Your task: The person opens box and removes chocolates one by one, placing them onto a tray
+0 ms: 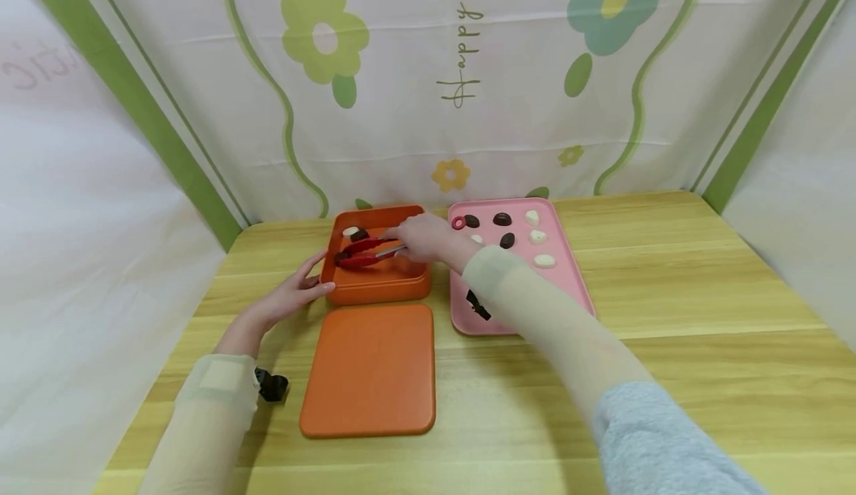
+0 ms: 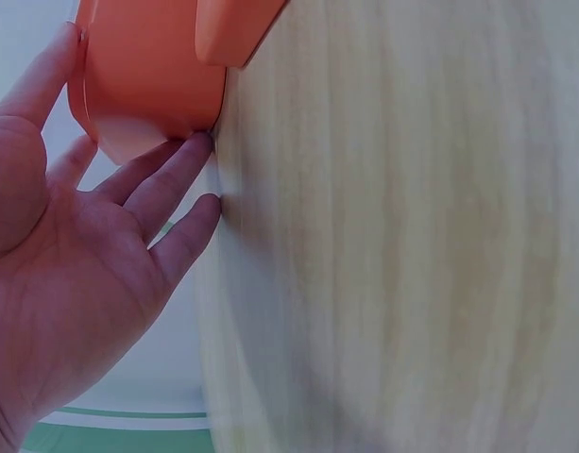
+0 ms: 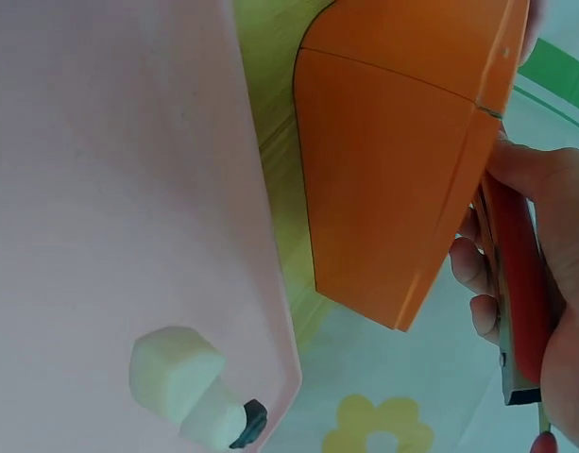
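My right hand [image 1: 428,238] grips red-and-metal tongs [image 1: 364,260] over the orange box [image 1: 381,292]. A dark chocolate-like piece [image 1: 340,259] is at the tongs' tips, inside the box; whether it is pinched or just touched I cannot tell. Farther back in the box lie a white piece [image 1: 351,233] and a dark piece [image 1: 360,235]. My left hand [image 1: 292,302] rests against the box's left front corner, thumb on the rim and fingers extended along the outer wall. In the right wrist view the tongs' red handle [image 3: 520,283] lies within the curled fingers.
To the right, a pink tray [image 1: 562,294] holds several dark and white pieces, among them a white oval [image 1: 545,261]. A flat orange lid [image 1: 371,372] lies in front of the box. Behind the wooden table [image 1: 702,279] hangs a flowered cloth [image 1: 401,131].
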Tool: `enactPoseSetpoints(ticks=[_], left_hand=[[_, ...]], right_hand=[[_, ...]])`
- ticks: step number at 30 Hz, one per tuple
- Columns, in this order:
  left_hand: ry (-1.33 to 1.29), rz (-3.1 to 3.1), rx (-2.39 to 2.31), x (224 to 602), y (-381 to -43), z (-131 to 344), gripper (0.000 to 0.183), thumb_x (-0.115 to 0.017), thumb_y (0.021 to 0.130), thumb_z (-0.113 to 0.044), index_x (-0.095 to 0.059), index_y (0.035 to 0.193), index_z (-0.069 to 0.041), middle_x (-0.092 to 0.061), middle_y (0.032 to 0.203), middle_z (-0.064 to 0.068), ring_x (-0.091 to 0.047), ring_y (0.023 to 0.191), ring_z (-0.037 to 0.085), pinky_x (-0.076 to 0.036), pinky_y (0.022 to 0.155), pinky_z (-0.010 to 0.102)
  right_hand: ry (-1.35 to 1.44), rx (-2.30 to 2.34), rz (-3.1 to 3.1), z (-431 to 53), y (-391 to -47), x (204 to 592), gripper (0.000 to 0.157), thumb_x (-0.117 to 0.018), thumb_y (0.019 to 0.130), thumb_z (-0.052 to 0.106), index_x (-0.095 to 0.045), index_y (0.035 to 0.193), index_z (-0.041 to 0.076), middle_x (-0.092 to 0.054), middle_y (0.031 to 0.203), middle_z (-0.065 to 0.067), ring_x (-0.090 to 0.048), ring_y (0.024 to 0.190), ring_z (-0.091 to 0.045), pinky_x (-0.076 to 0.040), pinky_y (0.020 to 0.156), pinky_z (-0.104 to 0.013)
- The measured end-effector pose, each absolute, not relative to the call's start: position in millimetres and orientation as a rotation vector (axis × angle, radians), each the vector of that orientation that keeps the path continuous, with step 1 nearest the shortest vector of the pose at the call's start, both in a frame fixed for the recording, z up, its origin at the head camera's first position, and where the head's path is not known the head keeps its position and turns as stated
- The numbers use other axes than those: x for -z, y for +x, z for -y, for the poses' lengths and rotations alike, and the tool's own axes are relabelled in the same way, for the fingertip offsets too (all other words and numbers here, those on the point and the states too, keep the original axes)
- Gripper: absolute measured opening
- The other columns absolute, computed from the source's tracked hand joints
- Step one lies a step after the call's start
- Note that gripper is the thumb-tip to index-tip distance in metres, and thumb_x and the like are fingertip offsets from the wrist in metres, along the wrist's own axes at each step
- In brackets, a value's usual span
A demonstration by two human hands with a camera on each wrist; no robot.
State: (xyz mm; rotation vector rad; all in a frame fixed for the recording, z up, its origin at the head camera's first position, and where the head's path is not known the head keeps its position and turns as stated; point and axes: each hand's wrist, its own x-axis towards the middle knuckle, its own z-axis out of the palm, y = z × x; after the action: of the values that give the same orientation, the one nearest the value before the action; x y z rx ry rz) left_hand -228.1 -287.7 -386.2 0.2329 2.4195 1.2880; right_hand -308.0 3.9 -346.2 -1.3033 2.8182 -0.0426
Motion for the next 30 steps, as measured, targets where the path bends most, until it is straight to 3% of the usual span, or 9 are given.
enactPoseSetpoints(ticks=[9,17,30], left_hand=[[0.242,-2.406,-1.303,385.6,-226.9,287.6,0.081,-0.057,0.099,-0.037,-0.002,0.158,-0.031,-0.013,0.156,0.028,-0.014,0.143,0.043,-0.010,0.109,0.064],[0.247,-2.408,-1.295,386.9,-226.2,290.2,0.081,-0.057,0.099,-0.038,-0.002,0.157,-0.033,-0.012,0.157,0.028,-0.014,0.143,0.044,-0.011,0.109,0.064],[0.251,-2.425,-1.280,387.7,-228.3,288.3,0.081,-0.058,0.098,-0.038,-0.002,0.158,-0.032,-0.008,0.158,0.027,-0.013,0.143,0.044,-0.010,0.110,0.064]], right_hand=[[-1.306,0.060,-2.854,-20.0,-305.9,335.0,0.047,-0.063,0.095,0.031,-0.055,0.140,0.022,-0.067,0.114,-0.003,-0.060,0.099,-0.020,-0.049,0.087,-0.035],[-1.370,0.104,-2.889,-50.1,-298.2,322.8,0.046,-0.065,0.094,0.029,-0.056,0.139,0.019,-0.066,0.092,-0.003,-0.058,0.080,-0.021,-0.048,0.070,-0.034],[-1.503,0.183,-2.958,-105.5,-270.6,301.8,0.046,-0.066,0.094,0.030,-0.057,0.138,0.022,-0.064,0.088,0.003,-0.056,0.071,-0.018,-0.045,0.059,-0.034]])
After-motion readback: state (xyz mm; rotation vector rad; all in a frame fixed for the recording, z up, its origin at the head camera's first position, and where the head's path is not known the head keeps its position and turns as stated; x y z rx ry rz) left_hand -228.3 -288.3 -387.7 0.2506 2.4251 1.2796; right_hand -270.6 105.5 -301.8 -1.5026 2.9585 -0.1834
